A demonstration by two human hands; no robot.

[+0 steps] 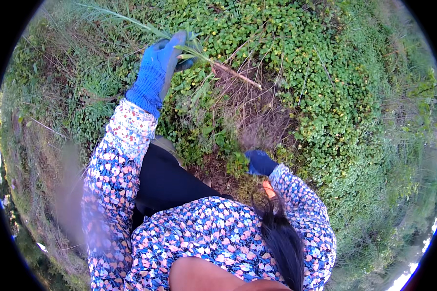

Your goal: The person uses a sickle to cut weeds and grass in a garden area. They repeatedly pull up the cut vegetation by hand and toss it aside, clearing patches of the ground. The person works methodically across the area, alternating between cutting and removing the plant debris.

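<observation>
My left hand (164,56), in a blue knit work glove with a greyish palm, is raised at the upper left. It is closed around a leafy green plant stem (131,22), whose leafy part reaches to the upper left. A bare woody stem end (238,75) points down to the right from the same hand. Lower right of centre, my right hand (261,162), in a dark blue glove, is close to the ground beside green leaves (237,163). Its fingers are mostly hidden, so its hold is unclear. An orange object (269,189) shows just below its wrist.
Low leafy ground cover (335,120) spreads across the middle and right. A patch of dry twigs (255,102) lies between the hands. Taller grass and weeds (47,83) stand at the left. Brown soil (218,171) shows near my dark-clothed leg.
</observation>
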